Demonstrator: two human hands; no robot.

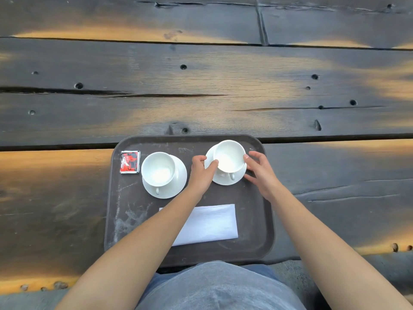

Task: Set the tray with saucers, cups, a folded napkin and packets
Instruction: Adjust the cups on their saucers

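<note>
On tray [125, 220], right side: left hand [201, 170] and right hand [259, 170] loosely curled, fingertips pinching right cup [229, 155], tilted on saucer [223, 179]. Risk: slipping off-centre, chipping.

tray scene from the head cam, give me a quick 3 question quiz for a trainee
1. True or false: both cups sit on saucers on the tray.
2. Which item lies nearest the person? A) red packet B) folded napkin C) left cup
3. Fill in: the left hand and right hand are both at the ____ cup.

Key
1. True; each cup rests on its own saucer.
2. B; the napkin lies at the near side of the tray, partly under the left forearm.
3. Right; fingers touch its rim on both sides.
</note>
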